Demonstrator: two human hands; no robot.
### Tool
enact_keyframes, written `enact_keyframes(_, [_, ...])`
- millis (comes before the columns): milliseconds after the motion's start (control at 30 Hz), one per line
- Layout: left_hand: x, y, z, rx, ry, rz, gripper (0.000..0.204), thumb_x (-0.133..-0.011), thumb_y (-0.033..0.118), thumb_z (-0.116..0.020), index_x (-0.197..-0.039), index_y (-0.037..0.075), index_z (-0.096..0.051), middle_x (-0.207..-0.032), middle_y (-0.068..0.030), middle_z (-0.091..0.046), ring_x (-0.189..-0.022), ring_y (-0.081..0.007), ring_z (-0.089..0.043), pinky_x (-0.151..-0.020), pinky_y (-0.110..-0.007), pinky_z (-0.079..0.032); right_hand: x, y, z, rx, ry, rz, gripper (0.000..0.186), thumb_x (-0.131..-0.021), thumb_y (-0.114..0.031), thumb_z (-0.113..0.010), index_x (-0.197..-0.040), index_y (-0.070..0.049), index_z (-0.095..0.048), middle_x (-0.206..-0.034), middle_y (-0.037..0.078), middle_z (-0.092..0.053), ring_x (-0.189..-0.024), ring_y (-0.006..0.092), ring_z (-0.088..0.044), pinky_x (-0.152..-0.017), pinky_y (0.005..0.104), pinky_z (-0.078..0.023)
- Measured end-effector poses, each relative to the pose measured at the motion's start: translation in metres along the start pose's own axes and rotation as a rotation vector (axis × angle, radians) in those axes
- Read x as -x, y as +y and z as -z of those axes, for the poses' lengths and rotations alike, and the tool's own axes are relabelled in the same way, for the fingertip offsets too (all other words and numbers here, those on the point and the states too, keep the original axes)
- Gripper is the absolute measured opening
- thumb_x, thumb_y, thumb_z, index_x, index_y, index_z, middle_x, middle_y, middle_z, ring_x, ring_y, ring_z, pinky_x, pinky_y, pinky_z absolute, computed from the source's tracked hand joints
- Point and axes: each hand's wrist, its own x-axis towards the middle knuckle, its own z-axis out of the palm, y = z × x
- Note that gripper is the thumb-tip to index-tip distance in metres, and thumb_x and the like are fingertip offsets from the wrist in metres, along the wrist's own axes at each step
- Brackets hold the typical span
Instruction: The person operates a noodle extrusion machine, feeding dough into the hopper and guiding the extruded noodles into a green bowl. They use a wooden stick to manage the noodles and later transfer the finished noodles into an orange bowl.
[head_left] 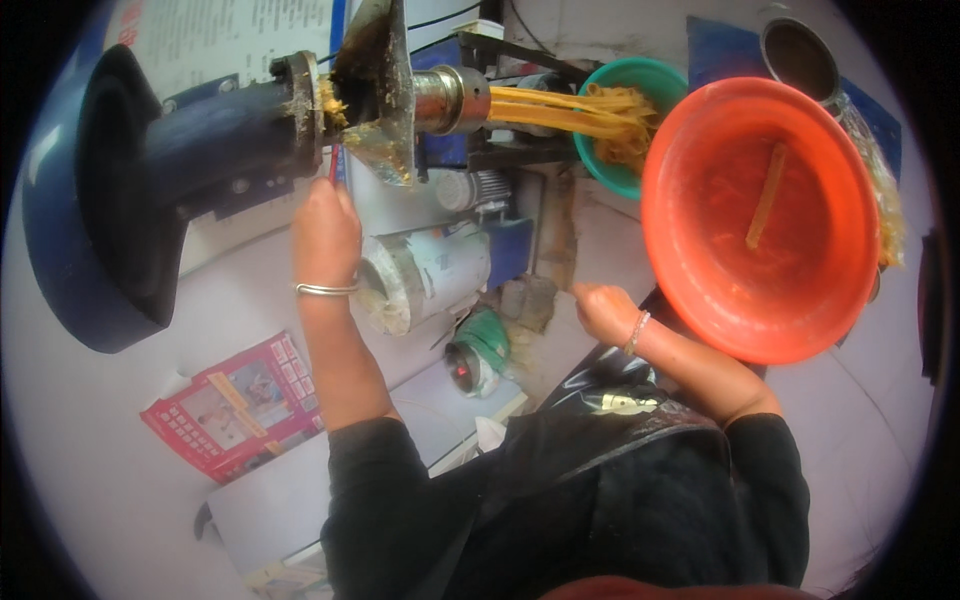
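Observation:
My left hand (326, 230) grips a thin red stick (334, 162) just below the metal hopper (385, 150) of a machine, beside a dark flanged cylinder (220, 140) with yellow residue at its end. Long yellow strands (540, 108) run rightward from the machine's metal nozzle (450, 100) into a green basin (608, 178), where more lie heaped. My right hand (603, 312) has curled fingers, left of a big orange basin (700, 280) holding a flat wooden strip (765, 195); anything inside its fingers is too hidden to make out.
A motor (462, 190) and a white cylinder (435, 270) sit below the machine, near a green-wrapped part (480, 345). A pink printed carton (235, 410) lies lower left beside a pale bench (270, 480). A round pot (800, 60) and plastic bag (880, 190) are at right.

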Motion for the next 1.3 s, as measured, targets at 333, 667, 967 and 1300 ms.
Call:
enact_keyframes(333, [0.031,0.004,-0.049,0.383,0.316,0.031,0.017,-0.094,0.014,-0.049,-0.097,-0.002,-0.05,-0.079,-0.0267,-0.062,-0.073,-0.0439,-0.06,-0.062,-0.049,-0.045,0.014,-0.01,0.037,0.025,0.047,-0.031,0.023,-0.078,-0.001,-0.053,-0.1,0.003,-0.06,-0.081,0.024,-0.062,-0.076,0.0411,-0.061,-0.068,0.0484,-0.049])
enact_keyframes(667, [0.005,0.025,-0.056,0.195,0.458,0.064,0.017,-0.095,0.017,-0.049,-0.089,0.001,-0.051,-0.072,-0.0248,-0.062,-0.068,-0.0455,-0.061,-0.059,-0.052,-0.047,0.023,-0.003,0.038,0.085,-0.03,-0.113,0.024,-0.076,0.001,-0.053,-0.098,0.003,-0.061,-0.084,0.023,-0.062,-0.078,0.0409,-0.062,-0.07,0.048,-0.05])
enact_keyframes(967, [0.034,0.011,-0.037,0.171,0.279,0.106,0.024,-0.096,0.02,-0.047,-0.087,-0.001,-0.052,-0.073,-0.0275,-0.062,-0.069,-0.0469,-0.06,-0.061,-0.053,-0.046,0.028,-0.006,0.046,0.099,-0.036,-0.076,0.009,-0.076,-0.005,-0.055,-0.083,-0.001,-0.056,-0.078,0.023,-0.063,-0.074,0.042,-0.062,-0.066,0.0508,-0.049])
enact_keyframes(1300, [0.022,0.019,-0.052,0.261,0.385,0.146,0.023,-0.096,0.019,-0.047,-0.087,-0.002,-0.051,-0.077,-0.0266,-0.062,-0.072,-0.0469,-0.061,-0.061,-0.053,-0.047,0.03,-0.02,0.059,0.199,-0.063,-0.11,0.011,-0.076,-0.005,-0.053,-0.085,-0.001,-0.058,-0.079,0.021,-0.065,-0.074,0.039,-0.064,-0.066,0.0478,-0.051])
